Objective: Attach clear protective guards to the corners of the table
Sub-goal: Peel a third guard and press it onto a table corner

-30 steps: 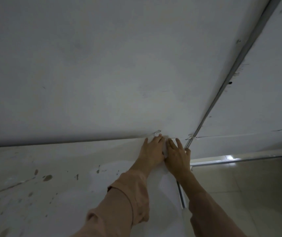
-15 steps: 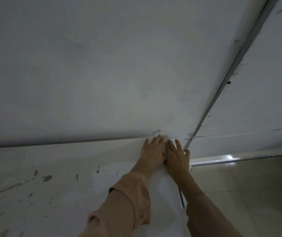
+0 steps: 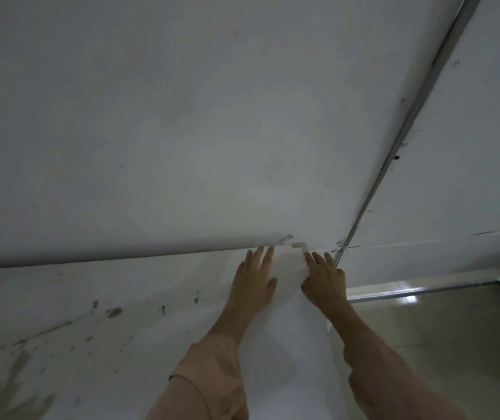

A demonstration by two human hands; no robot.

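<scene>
I count two hands and one clear corner guard [image 3: 300, 246] in my head view. The guard is a small L-shaped piece sitting at the far corner of the white table [image 3: 121, 298], right where the tabletop meets the wall [image 3: 182, 116]. Just to its left at the same edge lies one small clear scrap [image 3: 286, 237]; I cannot tell what it is. The left hand [image 3: 254, 277] lies flat on the tabletop, fingers straight and spread, grasping nothing, beside the guard but apart from it. The right hand [image 3: 323, 277] is also released, fingers stretched forward, with its fingertips [image 3: 306, 253] touching the guard's near end. Half a second ago the two hands were pressed side by side over the corner and hid the guard; now they have drawn apart and it shows between them. One metal rail [image 3: 394, 147] runs up the wall to the right, and the table carries brown stains [image 3: 114, 312] on its left part.
</scene>
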